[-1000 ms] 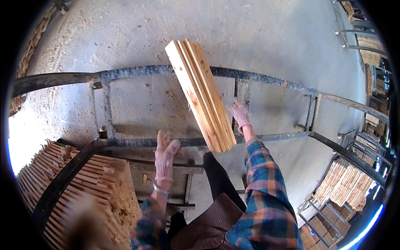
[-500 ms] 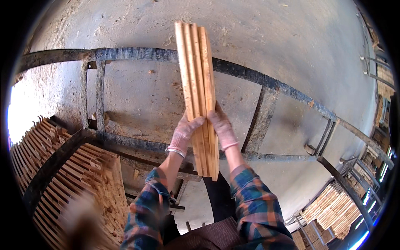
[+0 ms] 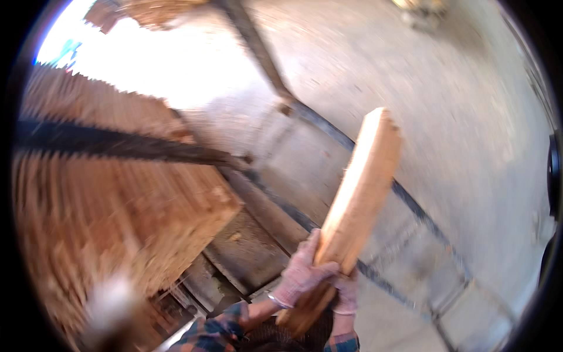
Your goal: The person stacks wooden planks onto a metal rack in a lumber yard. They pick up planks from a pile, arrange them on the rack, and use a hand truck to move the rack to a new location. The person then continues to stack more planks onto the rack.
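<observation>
A bundle of long wooden strips (image 3: 359, 193), pressed together lengthwise, slants up and to the right in front of me. My left hand (image 3: 305, 271), in a pale pinkish work glove, grips its lower left side with the thumb across the top face. Around the lower right side is my right hand (image 3: 346, 293), gloved the same way and partly hidden by the wood. The bundle's near end hangs over my lap. Plaid sleeves cover both forearms.
A large stack of wooden strips (image 3: 111, 211) stands at the left, crossed by a dark metal bar (image 3: 117, 141). A metal frame (image 3: 422, 214) runs diagonally across the concrete floor (image 3: 469, 146). A blurred pale object (image 3: 114, 305) shows at the lower left.
My view has swung left, so the wooden stack now looks larger. The bundle has turned from nearly upright to slanting right, showing a broader face. Both hands still hold it.
</observation>
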{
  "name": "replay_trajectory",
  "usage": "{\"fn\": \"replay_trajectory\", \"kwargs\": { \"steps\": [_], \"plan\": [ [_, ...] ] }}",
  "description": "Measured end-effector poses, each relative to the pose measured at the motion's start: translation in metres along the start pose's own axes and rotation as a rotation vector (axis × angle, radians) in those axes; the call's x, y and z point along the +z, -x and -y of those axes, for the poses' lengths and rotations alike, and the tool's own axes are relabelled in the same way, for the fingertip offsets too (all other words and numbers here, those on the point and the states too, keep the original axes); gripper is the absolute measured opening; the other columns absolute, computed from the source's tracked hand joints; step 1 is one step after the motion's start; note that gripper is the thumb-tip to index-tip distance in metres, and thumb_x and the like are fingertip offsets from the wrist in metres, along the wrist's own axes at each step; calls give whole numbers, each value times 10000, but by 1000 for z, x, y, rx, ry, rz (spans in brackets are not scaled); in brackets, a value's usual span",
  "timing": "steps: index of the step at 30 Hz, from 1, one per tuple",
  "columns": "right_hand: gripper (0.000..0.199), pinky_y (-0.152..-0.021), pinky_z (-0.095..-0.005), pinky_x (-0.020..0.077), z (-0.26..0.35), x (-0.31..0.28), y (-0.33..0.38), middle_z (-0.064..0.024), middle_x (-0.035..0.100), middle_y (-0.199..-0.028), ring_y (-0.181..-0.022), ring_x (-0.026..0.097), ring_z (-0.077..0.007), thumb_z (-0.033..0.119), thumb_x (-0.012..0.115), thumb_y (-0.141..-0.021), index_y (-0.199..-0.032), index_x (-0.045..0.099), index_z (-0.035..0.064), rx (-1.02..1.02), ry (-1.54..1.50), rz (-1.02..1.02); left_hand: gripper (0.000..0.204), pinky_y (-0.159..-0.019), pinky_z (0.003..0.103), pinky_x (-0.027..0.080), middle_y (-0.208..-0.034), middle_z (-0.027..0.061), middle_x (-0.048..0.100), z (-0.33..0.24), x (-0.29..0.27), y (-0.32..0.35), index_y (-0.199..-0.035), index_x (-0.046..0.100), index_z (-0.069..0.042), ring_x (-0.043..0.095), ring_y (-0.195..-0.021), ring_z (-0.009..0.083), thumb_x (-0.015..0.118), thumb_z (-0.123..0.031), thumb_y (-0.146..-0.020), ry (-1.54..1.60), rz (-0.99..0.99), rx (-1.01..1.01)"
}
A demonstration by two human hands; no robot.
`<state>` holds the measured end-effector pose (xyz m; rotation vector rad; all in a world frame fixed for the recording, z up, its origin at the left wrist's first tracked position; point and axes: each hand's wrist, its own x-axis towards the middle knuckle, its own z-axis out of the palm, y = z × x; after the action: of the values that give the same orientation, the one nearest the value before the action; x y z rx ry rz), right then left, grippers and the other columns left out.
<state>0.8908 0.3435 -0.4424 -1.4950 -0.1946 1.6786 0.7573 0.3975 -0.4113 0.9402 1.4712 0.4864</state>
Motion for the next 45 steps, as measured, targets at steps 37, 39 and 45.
{"fn": "replay_trajectory", "kwargs": {
  "steps": [37, 39, 45],
  "plan": [
    [905, -895, -435, 488, -314, 827, 726, -279, 630, -1049, -1028, 607, -398, 360, 711, -634, -1396, 371, 12, -1729, 1837, 1726, 532, -752, 407, 575, -1001, 146, 630, 287, -456, 739, -1195, 497, 44, 652, -852, 298, 662, -210, -758, 1618, -1820, 968],
    [914, -894, -422, 491, -317, 831, 724, -268, 633, -1070, -1023, 613, -394, 362, 715, -634, -1411, 367, 29, -1777, 1830, 1699, 514, -779, 395, 571, -1048, 127, 624, 286, -459, 746, -1234, 488, 28, 644, -898, 283, 650, -184, -795, 1571, -1736, 1046],
    [892, -906, -332, 468, -260, 873, 722, -229, 631, -1147, -1060, 619, -282, 307, 742, -654, -1430, 378, 59, -1445, 1754, 1802, 544, -823, 452, 551, -1018, 152, 636, 259, -473, 775, -1201, 512, 50, 639, -921, 304, 591, -120, -690, 1779, -1648, 986]
  ]
}}
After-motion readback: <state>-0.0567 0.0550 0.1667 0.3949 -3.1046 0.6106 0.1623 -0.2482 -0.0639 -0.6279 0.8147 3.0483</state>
